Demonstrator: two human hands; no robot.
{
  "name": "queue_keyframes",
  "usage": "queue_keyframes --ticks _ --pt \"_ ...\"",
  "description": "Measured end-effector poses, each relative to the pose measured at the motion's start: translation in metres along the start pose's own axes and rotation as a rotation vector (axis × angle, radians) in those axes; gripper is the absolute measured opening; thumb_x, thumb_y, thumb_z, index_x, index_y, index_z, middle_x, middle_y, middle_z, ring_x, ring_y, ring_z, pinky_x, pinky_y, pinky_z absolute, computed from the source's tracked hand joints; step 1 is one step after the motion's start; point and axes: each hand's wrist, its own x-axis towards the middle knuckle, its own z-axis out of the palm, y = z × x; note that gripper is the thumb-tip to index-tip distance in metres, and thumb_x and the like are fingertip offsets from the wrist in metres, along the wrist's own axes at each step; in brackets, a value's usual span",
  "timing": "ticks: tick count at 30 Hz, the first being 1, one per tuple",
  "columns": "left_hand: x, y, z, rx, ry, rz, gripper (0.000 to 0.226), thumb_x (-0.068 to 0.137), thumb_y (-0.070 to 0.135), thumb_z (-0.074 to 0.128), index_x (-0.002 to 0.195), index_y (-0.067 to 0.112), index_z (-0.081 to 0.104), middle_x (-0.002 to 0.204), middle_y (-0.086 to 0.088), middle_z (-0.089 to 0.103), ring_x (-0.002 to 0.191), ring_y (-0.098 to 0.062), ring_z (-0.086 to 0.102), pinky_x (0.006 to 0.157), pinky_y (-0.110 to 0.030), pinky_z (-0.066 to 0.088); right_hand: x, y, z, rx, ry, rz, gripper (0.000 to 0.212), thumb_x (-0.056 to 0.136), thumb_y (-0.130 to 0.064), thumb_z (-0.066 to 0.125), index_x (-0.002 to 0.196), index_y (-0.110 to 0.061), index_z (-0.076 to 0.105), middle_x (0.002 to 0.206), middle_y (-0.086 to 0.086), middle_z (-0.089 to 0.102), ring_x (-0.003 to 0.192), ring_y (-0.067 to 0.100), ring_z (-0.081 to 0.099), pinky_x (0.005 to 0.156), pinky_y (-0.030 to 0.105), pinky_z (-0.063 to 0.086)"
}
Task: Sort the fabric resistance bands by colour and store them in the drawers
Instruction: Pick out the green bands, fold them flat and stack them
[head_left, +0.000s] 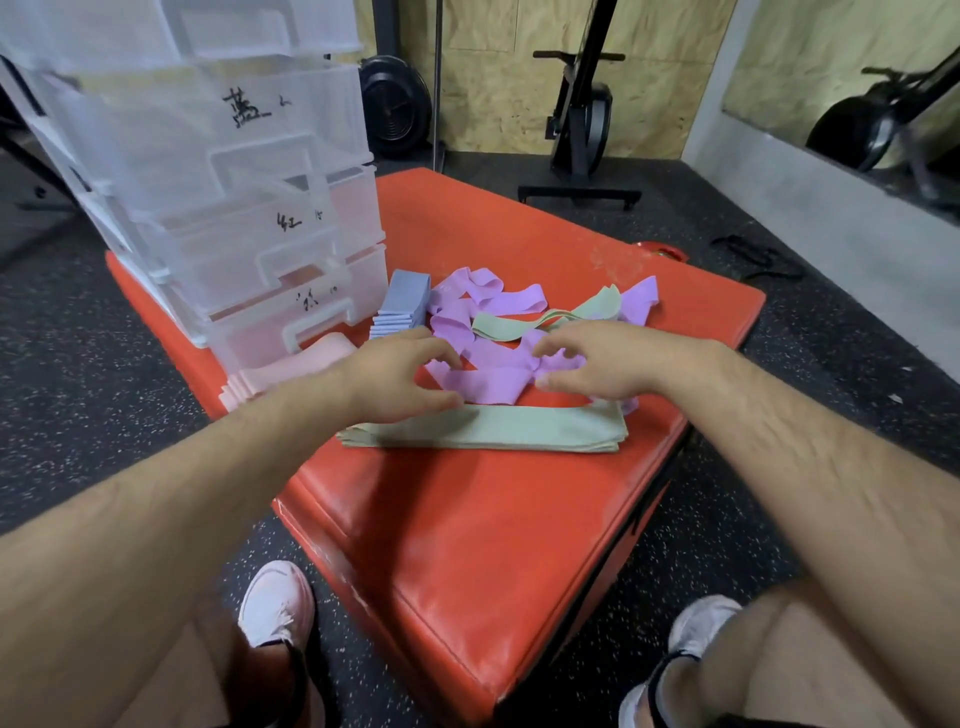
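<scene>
Sorting partway: green stack (493, 428), blue stack (402, 306) and pink stack (291, 371) folded, outside drawers (291, 228). Purple bands (488, 384) and green band (519, 322) lie loose mid-box (467, 545). Left hand (400, 374) and right hand (597, 358) hover loosely curled, apparently empty.

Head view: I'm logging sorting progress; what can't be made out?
Drawer contents: frosted fronts of the drawer unit blur them; top cut off by frame edge.
Lowest drawer label: too smudged to read.
Whether the left hand or right hand pinches the purple bands: their fingers hide it.
Pink stack: count hidden by the left forearm.
</scene>
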Motion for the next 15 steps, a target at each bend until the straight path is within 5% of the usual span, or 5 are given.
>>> queue_keyframes --ticks 2,5,10,13,15 --pt "0.02 0.009 0.001 -0.016 0.008 0.006 0.052 0.075 0.063 0.062 0.116 0.031 0.066 0.111 0.012 0.057 0.11 -0.014 0.056 0.096 -0.03 0.043 0.015 0.008 -0.005 0.014 0.035 0.032 0.042 0.094 -0.049 0.058 0.132 -0.031 0.059 0.132 -0.011 0.054 0.12 0.015 0.054 0.1 0.032 0.043" --pt "0.053 0.021 0.005 -0.013 -0.013 -0.007 0.051 0.075 0.062 0.049 0.114 0.033 0.066 0.117 0.007 0.06 0.112 -0.018 0.057 0.098 -0.038 0.046 0.041 0.024 -0.008 -0.024 0.065 0.061 0.03 0.096 -0.037 0.055 0.121 -0.024 0.068 0.131 -0.003 0.059 0.123 0.023 0.054 0.105 0.037 0.042" --pt "0.092 0.036 0.012 -0.012 -0.017 -0.062 0.035 0.088 0.043 0.064 0.12 0.03 0.066 0.122 0.007 0.057 0.113 -0.016 0.055 0.098 -0.033 0.043 0.075 0.045 -0.005 -0.172 -0.025 0.2 0.028 0.088 -0.041 0.048 0.104 -0.04 0.07 0.142 -0.007 0.048 0.129 0.03 0.038 0.105 0.047 0.038" --pt "0.109 0.037 0.018 -0.03 -0.064 -0.09 0.027 0.083 0.047 0.057 0.104 0.034 0.067 0.106 0.01 0.057 0.107 -0.019 0.056 0.092 -0.038 0.047 0.087 0.05 0.001 -0.149 -0.017 0.232 0.016 0.078 -0.043 0.044 0.075 -0.039 0.059 0.12 0.004 0.058 0.115 0.031 0.045 0.089 0.04 0.041" --pt "0.118 0.035 0.02 -0.061 -0.083 -0.094 0.026 0.079 0.052 0.05 0.096 0.039 0.064 0.1 0.009 0.058 0.106 -0.024 0.06 0.086 -0.038 0.048 0.093 0.054 -0.001 -0.08 0.077 0.209 0.02 0.087 -0.031 0.046 0.077 -0.036 0.062 0.11 0.005 0.063 0.113 0.031 0.05 0.092 0.04 0.04"
